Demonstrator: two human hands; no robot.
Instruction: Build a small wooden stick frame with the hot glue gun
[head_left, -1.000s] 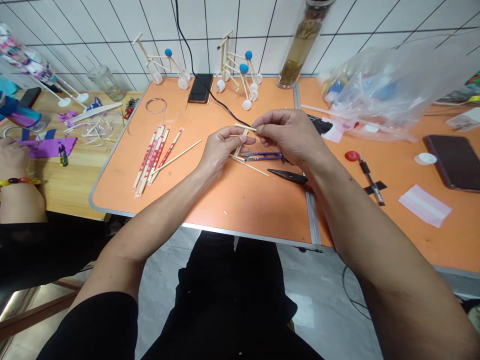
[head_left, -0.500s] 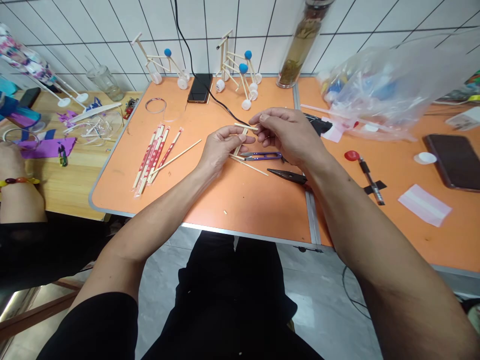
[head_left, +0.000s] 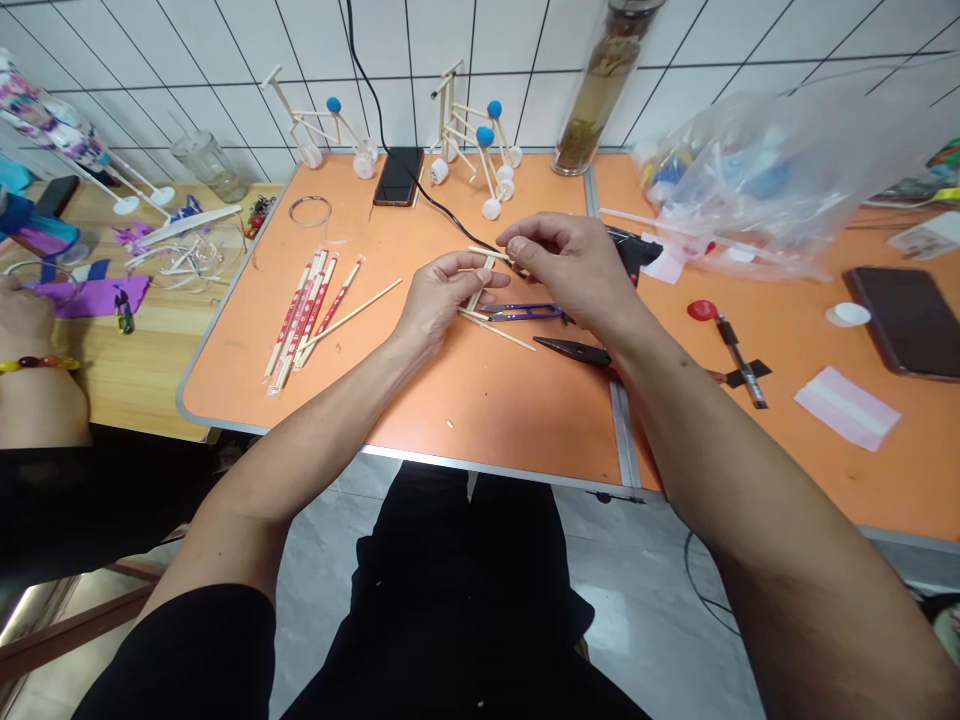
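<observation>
My left hand [head_left: 442, 295] pinches a short piece of wooden chopstick [head_left: 477, 290] between thumb and fingers. Across its top lies another short chopstick piece [head_left: 486, 252], so the two form a T. The thumb and forefinger of my right hand [head_left: 562, 262] close on the right end of that crosspiece; its other fingers are partly hidden. Just under my hands are purple-handled thread snips [head_left: 525, 312] and a thin stick [head_left: 510, 335] on the orange table [head_left: 465, 400]. Black-jawed pliers [head_left: 574, 351] lie beneath my right wrist, their handles mostly covered by my forearm.
Wrapped chopsticks [head_left: 304, 315] lie to the left. Stick models with blue balls [head_left: 484, 136] and white wheels stand by the wall near a phone [head_left: 399, 176] and a tall bottle [head_left: 600, 100]. A plastic bag [head_left: 757, 190] is at right. Another person's hand [head_left: 26, 320] rests at far left.
My right hand has turned slightly and its fingers have drawn closer together at the crosspiece. My left hand and the sticks stay nearly in place.
</observation>
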